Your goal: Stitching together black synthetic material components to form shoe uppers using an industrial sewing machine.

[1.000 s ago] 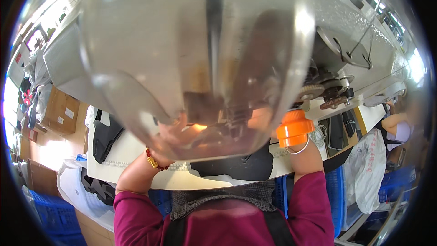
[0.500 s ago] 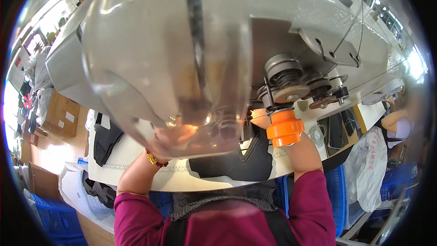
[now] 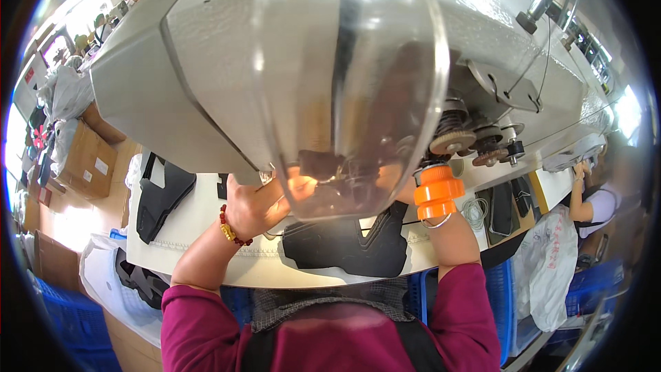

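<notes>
A large pale sewing machine head fills the far side, with a clear plastic guard hanging in front of its needle area. My left hand, a red and gold bead bracelet at its wrist, reaches to the left side of the guard; its fingers are bent together, their tips blurred through the plastic. My right hand is mostly hidden by the guard and an orange knob; its fingers cannot be made out. Below the needle area, a cut black fabric piece lies flat on the white table, between my forearms.
Another black piece lies at the table's left. Coiled cord and a dark tray sit to the right. Blue crates, a cardboard box and white bags surround the table. Someone else works at far right.
My view has shifted, so the guard appears farther right. My left hand now shows beside the guard, where it was behind it before. The black piece between my forearms has hardly moved.
</notes>
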`<state>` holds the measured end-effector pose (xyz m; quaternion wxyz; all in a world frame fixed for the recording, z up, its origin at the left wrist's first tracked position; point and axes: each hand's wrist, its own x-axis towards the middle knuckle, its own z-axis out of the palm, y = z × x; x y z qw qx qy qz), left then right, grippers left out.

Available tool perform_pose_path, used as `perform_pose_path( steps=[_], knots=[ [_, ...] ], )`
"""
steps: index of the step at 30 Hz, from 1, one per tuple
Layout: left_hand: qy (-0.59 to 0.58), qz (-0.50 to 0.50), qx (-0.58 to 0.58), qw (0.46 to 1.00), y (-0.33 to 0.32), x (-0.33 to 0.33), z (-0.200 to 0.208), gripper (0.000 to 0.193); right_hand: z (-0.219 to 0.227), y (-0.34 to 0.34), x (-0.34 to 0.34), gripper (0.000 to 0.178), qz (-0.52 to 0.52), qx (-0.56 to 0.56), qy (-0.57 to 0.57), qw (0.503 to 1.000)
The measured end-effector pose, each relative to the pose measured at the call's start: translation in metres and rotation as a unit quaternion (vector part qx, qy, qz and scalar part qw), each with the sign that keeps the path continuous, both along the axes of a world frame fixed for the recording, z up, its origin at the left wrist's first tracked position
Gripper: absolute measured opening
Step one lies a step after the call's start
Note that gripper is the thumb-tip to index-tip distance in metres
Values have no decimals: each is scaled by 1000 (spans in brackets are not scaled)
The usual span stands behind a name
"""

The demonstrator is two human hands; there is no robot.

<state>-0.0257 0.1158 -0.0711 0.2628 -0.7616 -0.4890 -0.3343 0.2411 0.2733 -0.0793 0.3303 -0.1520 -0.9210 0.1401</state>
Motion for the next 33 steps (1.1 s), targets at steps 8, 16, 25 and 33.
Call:
perform_pose_path(
  steps=[8,16,25,33],
  knots=[
    [-207,-46,-103,972,3,5,41,29,-51,41,34,42,-70,220,-222,947],
    [-211,-122,-318,916,31,-27,65,31,16,-4,31,26,-86,-51,11,995],
    [-361,19,-155,920,-25,-126,84,52,50,-43,31,42,-201,7,-9,979],
    [-263,255,-68,928,-173,-215,16,57,9,-118,65,70,-12,15,-175,984]
  ],
)
